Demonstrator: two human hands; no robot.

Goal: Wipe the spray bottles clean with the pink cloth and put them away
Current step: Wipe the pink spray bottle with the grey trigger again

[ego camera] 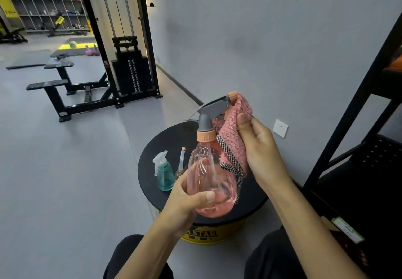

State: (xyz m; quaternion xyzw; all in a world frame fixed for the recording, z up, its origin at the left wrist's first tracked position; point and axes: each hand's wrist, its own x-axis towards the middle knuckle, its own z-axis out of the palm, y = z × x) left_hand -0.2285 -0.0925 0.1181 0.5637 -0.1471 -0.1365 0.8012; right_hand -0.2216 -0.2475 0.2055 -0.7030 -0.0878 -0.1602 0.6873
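My left hand (186, 200) grips the round base of a clear pink spray bottle (208, 174) with a grey trigger head, held upright above a round black table (152, 183). My right hand (261, 150) holds the pink cloth (235, 137) against the right side of the bottle's neck and nozzle. On the table stand a teal spray bottle (164, 175) with a white trigger and, beside it, a small brownish bottle (181, 165) partly hidden behind my left hand.
The black table top sits on a yellow drum base (204, 234) against a grey wall. A black metal shelf rack (359, 180) stands at the right. A weight machine (130, 69) and benches occupy the floor to the left rear.
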